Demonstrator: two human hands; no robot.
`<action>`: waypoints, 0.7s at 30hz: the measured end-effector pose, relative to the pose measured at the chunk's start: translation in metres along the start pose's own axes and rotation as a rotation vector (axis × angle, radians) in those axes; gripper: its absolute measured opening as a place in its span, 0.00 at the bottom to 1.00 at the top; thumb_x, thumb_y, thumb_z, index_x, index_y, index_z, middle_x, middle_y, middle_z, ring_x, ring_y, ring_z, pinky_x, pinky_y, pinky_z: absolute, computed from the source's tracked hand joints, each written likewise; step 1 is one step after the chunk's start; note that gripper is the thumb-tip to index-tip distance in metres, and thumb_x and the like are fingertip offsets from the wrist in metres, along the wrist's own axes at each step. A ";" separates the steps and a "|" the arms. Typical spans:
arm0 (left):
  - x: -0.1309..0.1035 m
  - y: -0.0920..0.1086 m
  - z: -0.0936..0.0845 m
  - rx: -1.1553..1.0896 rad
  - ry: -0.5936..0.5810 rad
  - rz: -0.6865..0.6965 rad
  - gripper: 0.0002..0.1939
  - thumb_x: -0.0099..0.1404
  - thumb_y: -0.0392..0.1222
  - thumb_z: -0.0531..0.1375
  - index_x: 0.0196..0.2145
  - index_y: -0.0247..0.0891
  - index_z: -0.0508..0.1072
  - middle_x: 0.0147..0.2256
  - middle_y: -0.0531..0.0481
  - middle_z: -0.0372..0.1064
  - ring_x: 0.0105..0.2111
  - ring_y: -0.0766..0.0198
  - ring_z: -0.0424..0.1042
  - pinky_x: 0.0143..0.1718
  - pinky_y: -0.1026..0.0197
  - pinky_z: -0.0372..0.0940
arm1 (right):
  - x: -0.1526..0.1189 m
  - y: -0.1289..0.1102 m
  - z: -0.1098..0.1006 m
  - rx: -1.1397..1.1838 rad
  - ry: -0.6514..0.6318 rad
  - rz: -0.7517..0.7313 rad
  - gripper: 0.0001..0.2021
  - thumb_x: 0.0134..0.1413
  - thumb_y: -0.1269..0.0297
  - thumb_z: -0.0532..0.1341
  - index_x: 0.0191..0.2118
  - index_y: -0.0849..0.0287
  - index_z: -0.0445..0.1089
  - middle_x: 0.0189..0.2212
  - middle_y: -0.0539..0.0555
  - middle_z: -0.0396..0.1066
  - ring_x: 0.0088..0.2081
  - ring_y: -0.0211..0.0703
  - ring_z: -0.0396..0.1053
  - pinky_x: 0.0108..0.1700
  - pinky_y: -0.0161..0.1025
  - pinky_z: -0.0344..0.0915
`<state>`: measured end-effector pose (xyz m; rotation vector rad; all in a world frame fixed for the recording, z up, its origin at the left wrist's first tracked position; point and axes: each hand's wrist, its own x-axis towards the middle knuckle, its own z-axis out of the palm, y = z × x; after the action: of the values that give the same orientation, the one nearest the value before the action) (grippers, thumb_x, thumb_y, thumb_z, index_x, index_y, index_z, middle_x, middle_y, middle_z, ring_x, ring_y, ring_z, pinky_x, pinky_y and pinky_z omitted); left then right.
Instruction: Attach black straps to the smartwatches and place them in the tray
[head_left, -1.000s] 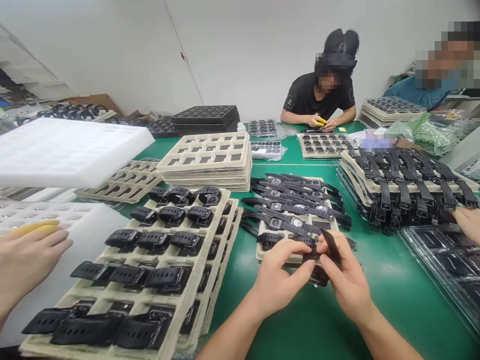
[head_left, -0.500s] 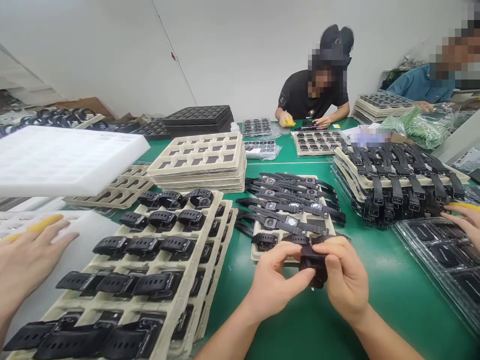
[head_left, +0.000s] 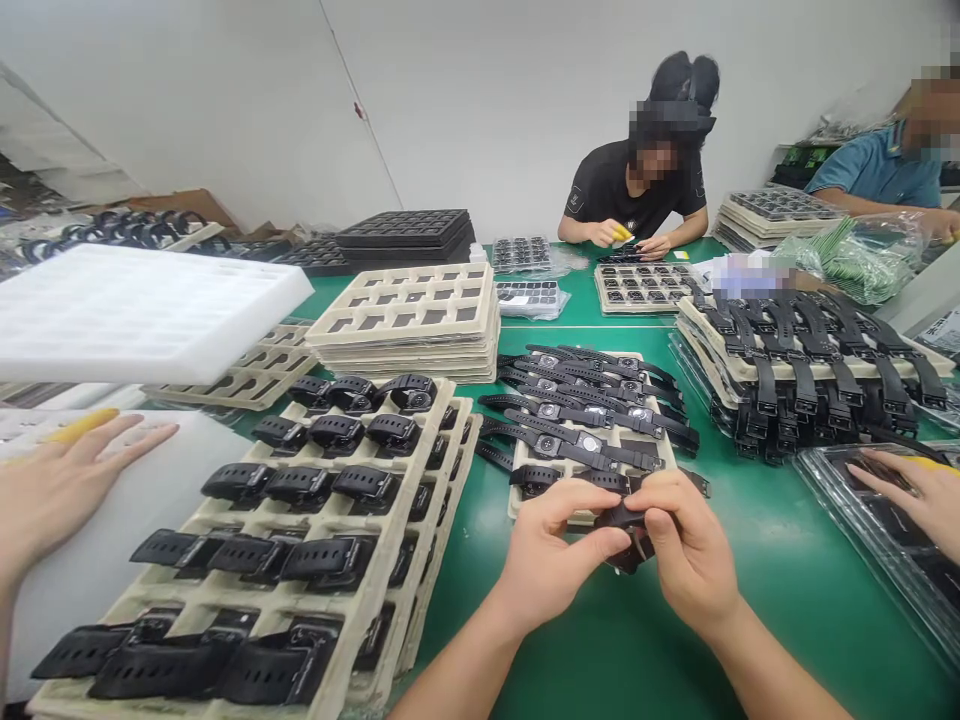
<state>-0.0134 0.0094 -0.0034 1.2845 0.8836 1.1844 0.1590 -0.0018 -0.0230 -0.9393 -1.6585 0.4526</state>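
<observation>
Low in the centre, my left hand and my right hand pinch a black smartwatch by its strap from either side. The watch hangs just in front of a cream tray, and my fingers partly cover it. On that tray lie several black watches with straps stretched out flat, some with their round sensor backs facing up. One watch sits with its strap closed in the tray's near left compartment.
Stacked cream trays of closed watches stand at left, beside white foam. At right are piled strapped watches and clear trays. Other people's hands reach in at both sides; a person sits opposite.
The watch between my hands has tilted, showing more of its side. At right another person's hand has moved over the clear tray. The view has shifted slightly.
</observation>
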 end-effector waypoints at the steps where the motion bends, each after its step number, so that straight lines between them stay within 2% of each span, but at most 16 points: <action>1: 0.000 -0.001 0.001 -0.039 0.015 -0.032 0.11 0.54 0.36 0.72 0.37 0.39 0.82 0.37 0.47 0.78 0.39 0.59 0.75 0.42 0.61 0.69 | -0.001 0.000 0.001 0.011 -0.001 0.009 0.10 0.73 0.63 0.53 0.44 0.53 0.71 0.34 0.53 0.65 0.34 0.45 0.65 0.33 0.40 0.64; 5: -0.002 -0.006 0.007 -0.255 0.031 -0.171 0.20 0.53 0.43 0.75 0.44 0.41 0.79 0.39 0.48 0.78 0.41 0.60 0.75 0.43 0.62 0.68 | -0.003 0.000 0.006 0.060 0.067 0.049 0.11 0.74 0.65 0.51 0.44 0.52 0.71 0.36 0.53 0.65 0.36 0.44 0.65 0.31 0.37 0.65; 9: -0.001 -0.006 0.012 -0.394 -0.005 -0.257 0.20 0.53 0.46 0.76 0.41 0.39 0.78 0.35 0.49 0.78 0.36 0.64 0.75 0.39 0.65 0.67 | -0.004 0.000 0.006 0.066 0.079 0.063 0.12 0.74 0.64 0.51 0.44 0.52 0.71 0.36 0.53 0.65 0.37 0.44 0.65 0.33 0.38 0.64; 14: 0.000 -0.003 0.011 -0.443 -0.013 -0.286 0.20 0.53 0.45 0.77 0.40 0.37 0.77 0.34 0.49 0.78 0.33 0.66 0.74 0.36 0.66 0.67 | -0.003 -0.001 0.006 0.072 0.077 0.062 0.12 0.75 0.64 0.50 0.44 0.52 0.71 0.36 0.52 0.65 0.37 0.43 0.64 0.34 0.37 0.63; 21: -0.001 -0.004 0.010 -0.471 -0.063 -0.291 0.22 0.51 0.44 0.77 0.42 0.38 0.78 0.36 0.48 0.79 0.36 0.63 0.75 0.38 0.65 0.69 | -0.004 0.000 0.006 0.049 0.138 0.051 0.13 0.75 0.62 0.50 0.43 0.52 0.71 0.36 0.52 0.65 0.39 0.43 0.64 0.38 0.38 0.63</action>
<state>-0.0034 0.0069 -0.0057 0.7781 0.6659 1.0341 0.1537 -0.0037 -0.0270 -0.9569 -1.4956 0.4506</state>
